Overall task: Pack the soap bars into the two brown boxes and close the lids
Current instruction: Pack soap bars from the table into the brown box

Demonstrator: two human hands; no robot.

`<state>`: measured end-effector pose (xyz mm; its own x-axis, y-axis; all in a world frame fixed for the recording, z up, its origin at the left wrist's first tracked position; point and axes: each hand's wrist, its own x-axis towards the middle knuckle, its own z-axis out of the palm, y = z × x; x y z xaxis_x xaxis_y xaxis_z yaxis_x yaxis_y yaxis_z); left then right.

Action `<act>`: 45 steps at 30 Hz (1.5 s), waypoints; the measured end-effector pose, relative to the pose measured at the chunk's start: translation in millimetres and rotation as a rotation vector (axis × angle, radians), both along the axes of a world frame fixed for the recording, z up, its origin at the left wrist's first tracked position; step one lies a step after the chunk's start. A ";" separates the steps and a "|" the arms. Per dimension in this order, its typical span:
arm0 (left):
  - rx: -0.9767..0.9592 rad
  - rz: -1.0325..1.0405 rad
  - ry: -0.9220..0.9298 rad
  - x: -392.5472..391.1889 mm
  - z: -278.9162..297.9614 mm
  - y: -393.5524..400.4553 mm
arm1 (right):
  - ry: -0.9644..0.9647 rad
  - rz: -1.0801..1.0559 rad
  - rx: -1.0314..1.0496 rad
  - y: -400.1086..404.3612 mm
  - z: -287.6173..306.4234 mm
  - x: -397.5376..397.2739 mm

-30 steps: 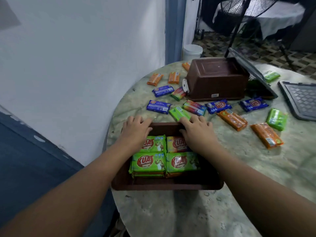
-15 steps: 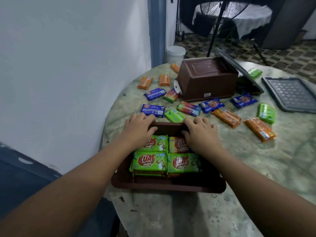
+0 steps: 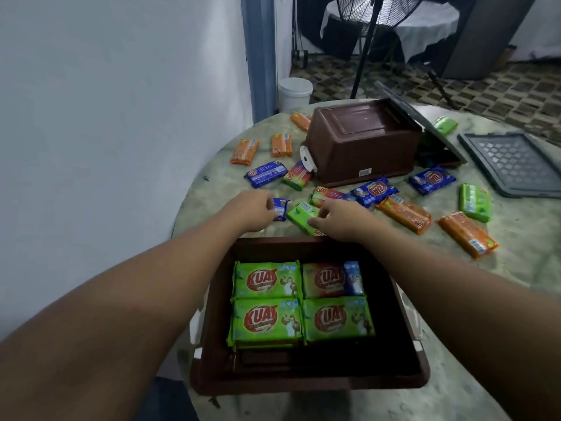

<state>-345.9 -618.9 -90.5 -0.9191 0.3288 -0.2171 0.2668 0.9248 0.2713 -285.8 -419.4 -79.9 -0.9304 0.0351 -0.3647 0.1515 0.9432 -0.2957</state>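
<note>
Reaching past the near brown box (image 3: 306,382) now, both hands have left the packed soap they were pressing on half a second ago and gone out to the loose bars just beyond its far rim. The left hand (image 3: 253,212) has its fingers curled onto a blue soap bar (image 3: 280,209), looks like a pinch at the end of it. The right hand (image 3: 338,218) is closing thumb and fingers round a green soap bar (image 3: 302,215) lying next to it. Neither bar looks lifted off the table yet, tbh hard to say for sure.

So the box's top layer of four wrapped bars (image 3: 299,302) seems settled, and I'd guess this is the next pair going in. There's dark free space along the near side of the box.

Plenty left to do: orange, blue and green bars are scattered all over the far half of the round marbled table (image 3: 455,375). The second brown box (image 3: 362,144) sits upside down at the far side, with one grey lid (image 3: 425,117) propped against it and another grey lid (image 3: 513,164) flat to the right.

Room-wise: pale wall on the left, white bucket (image 3: 295,93) on the floor, a standing fan (image 3: 367,31) and patterned tiles behind.
</note>
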 end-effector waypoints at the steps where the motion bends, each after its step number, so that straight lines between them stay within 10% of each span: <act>1: -0.062 -0.031 -0.017 -6.9 -1.8 1.8 | -0.035 0.014 0.015 -1.5 -2.7 -8.5; 25: -0.385 -0.037 -0.073 -40.5 -59.5 6.3 | -0.177 -0.070 0.104 -20.6 -60.6 -58.6; 30: -0.082 0.090 -0.172 -34.3 -47.9 2.0 | 0.117 -0.114 0.017 -23.9 -40.1 -44.2; 45: 0.203 0.169 0.407 57.7 4.2 -18.1 | 0.697 -0.108 -0.128 -9.4 -14.1 49.5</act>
